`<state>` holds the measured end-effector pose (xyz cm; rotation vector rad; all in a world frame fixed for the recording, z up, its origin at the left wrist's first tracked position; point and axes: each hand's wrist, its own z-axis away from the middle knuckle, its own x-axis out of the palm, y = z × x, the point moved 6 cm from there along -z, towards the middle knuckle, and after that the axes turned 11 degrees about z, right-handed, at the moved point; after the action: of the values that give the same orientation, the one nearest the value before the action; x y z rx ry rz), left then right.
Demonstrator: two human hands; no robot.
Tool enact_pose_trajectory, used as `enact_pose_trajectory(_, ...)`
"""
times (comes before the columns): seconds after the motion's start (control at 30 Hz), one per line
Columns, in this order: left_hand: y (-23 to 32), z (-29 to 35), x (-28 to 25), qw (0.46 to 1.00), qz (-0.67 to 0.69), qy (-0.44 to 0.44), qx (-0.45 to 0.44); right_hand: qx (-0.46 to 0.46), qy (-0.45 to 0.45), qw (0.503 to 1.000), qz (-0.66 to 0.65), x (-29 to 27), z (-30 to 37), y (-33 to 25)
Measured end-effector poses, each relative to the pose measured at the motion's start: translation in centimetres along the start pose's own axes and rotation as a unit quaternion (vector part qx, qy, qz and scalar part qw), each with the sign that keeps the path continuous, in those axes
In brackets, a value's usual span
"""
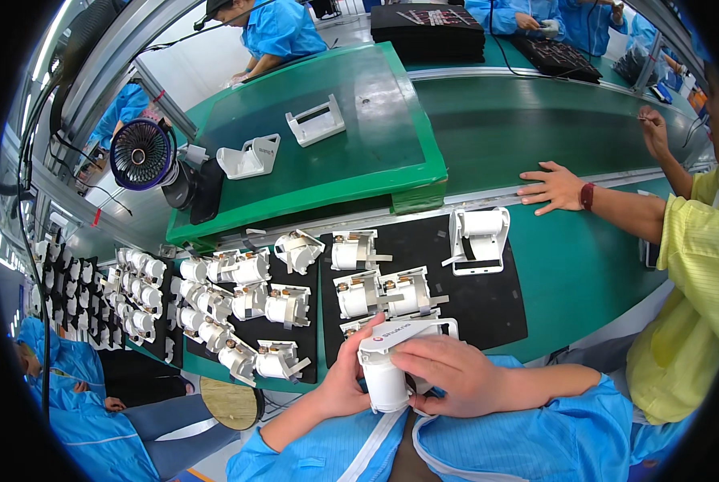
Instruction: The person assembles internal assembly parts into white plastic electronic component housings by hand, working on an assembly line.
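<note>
Close to my body, both hands hold a white plastic housing (386,384) with a rounded cylindrical body and a flat printed top plate. My left hand (343,381) grips its left side, the thumb up near the top plate. From the right, my right hand (460,376) closes on it, with fingers across the upper part and side. What lies under those fingers is hidden. Just beyond my hands, several similar white units with metal strips, such as this assembly (358,294), sit on a black foam mat (488,321). A white housing with a frame (480,241) stands at the mat's far right.
More white units fill black mats to the left. Two white brackets (316,122) (248,157) lie on a raised green-edged platform (375,181), beside a small fan (142,154). At right, a person in yellow rests a hand (556,189) by the conveyor (488,128). Others work beyond.
</note>
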<state>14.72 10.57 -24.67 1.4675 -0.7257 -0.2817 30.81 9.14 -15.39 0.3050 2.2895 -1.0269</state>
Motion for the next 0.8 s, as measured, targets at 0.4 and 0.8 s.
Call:
enact_pose_trajectory(0.4,1.3,-0.3,0.2,0.997,-0.067,-0.036,0.033,0.015,-0.015,0.992,0.126,-1.0,-0.2,-1.0)
enact_pose_trajectory(0.8,1.9,-0.2,0.0,0.995,-0.072,-0.036,0.063,0.010,0.012,1.000,0.001,0.1,0.5,-0.3)
